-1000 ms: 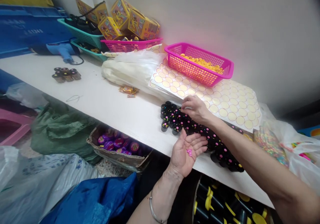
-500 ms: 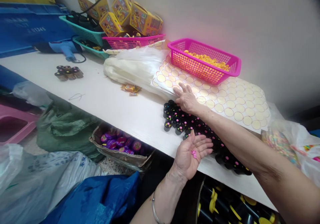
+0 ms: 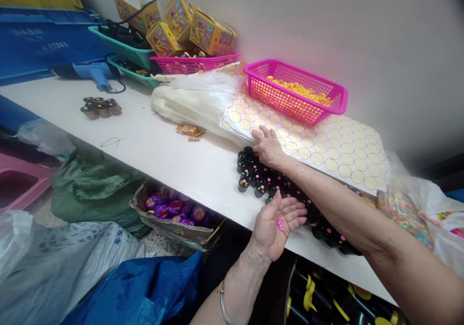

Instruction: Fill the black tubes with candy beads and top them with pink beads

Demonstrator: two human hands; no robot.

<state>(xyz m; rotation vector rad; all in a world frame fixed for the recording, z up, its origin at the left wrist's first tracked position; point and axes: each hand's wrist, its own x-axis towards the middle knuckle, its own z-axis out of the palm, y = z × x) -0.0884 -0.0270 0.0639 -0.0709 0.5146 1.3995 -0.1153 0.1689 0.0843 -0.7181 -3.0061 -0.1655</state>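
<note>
My left hand (image 3: 267, 232) is palm up by the table's front edge, fingers stretched out, holding several small pink candies (image 3: 280, 225) in its hollow. Just beyond it stand rows of small black cups (image 3: 243, 184), many with pink and other coloured bits in them; my right forearm hides part of the rows. Over the far end of these rows is my right hand (image 3: 268, 148), palm down with its fingers apart, near the sheet of round cream stickers (image 3: 320, 147). Nothing shows in its fingers, though their undersides are hidden.
A pink basket (image 3: 290, 105) of yellow rings stands on the sheet. Bags of colourful candy (image 3: 402, 206) lie at the right. Small brown-sided bottles (image 3: 100, 107) and a blue heat gun (image 3: 96, 73) are at the left. Below the edge sits a box of purple containers (image 3: 174, 230).
The view has shifted slightly. My right hand stays over the far cups with its fingers slightly moved; my left hand keeps the pink candies in its palm.
</note>
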